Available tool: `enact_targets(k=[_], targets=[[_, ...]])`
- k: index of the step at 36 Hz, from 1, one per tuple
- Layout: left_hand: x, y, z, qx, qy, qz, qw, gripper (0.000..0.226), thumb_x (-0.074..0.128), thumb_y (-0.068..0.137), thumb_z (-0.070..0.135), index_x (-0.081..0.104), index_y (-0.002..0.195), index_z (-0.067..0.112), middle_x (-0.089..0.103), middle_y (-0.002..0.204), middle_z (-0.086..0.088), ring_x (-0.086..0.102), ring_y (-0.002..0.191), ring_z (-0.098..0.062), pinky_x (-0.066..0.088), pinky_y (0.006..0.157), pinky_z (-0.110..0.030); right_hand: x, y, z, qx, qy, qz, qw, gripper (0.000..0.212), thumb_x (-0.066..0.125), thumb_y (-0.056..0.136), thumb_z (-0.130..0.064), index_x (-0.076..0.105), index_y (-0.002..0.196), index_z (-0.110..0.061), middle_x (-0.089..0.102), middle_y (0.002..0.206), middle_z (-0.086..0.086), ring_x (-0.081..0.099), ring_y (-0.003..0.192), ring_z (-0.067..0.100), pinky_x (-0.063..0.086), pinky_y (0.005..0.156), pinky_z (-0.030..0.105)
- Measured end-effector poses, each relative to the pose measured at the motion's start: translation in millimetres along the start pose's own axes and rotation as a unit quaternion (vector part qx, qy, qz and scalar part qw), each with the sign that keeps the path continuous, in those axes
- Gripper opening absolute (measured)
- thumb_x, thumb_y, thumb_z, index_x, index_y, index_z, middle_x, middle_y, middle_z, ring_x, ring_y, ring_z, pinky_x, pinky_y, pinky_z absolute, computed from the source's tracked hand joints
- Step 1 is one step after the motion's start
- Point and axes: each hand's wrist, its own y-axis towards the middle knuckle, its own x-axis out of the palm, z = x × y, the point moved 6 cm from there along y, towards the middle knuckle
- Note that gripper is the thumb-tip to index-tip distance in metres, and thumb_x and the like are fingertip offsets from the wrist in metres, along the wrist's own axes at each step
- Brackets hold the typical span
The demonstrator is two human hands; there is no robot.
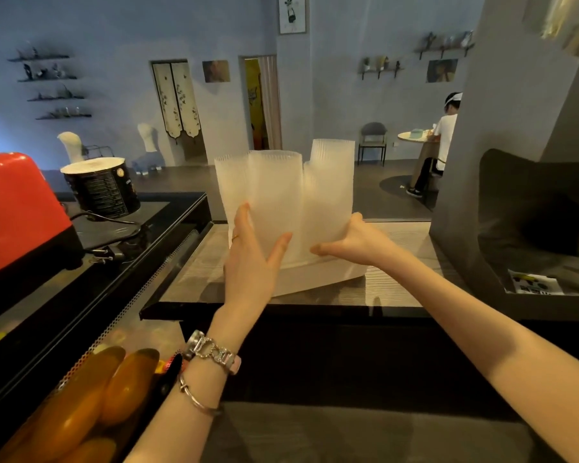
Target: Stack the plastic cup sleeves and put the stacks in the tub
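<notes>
Three tall stacks of ribbed, translucent white cup sleeves (281,195) stand upright side by side in a shallow pale tub (325,274) on the wooden counter; the right stack is tallest. My left hand (251,259) presses against the front of the left and middle stacks, fingers spread, thumb out to the right. My right hand (351,240) grips the lower part of the right stack (331,192), just above the tub's rim. The bottoms of the stacks are hidden behind my hands and the tub wall.
A red appliance (17,208) and a black tin with a white lid (101,187) sit on the dark counter at left, with a cord and plug (109,253). Orange bottles (91,406) lie at bottom left. A grey pillar (502,145) rises at right. A person sits at a far table.
</notes>
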Motion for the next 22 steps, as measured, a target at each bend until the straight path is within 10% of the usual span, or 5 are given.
enact_targets(k=[15,22], targets=[[6,-5,-22,-0.036,0.091,-0.020,0.995,0.064,0.052,0.087,0.047,0.028,0.136,0.012,0.046,0.133,-0.008,0.045,0.120,-0.026,0.041,0.101,-0.045,2,-21,7,-0.029,0.045,0.152,0.987,0.073,0.051,0.078,-0.067,0.034,0.131,-0.019,0.052,0.128,-0.001,0.041,0.126,0.023,0.009,0.112,0.058],[3,-6,-24,-0.027,0.131,-0.031,0.991,0.066,0.054,0.086,0.050,0.031,0.134,0.011,0.050,0.127,-0.009,0.050,0.114,-0.024,0.047,0.095,-0.040,-18,-69,10,-0.043,0.282,0.252,0.925,0.056,0.057,0.089,-0.037,0.035,0.135,-0.014,0.042,0.135,0.001,0.038,0.128,0.018,0.033,0.105,0.030]])
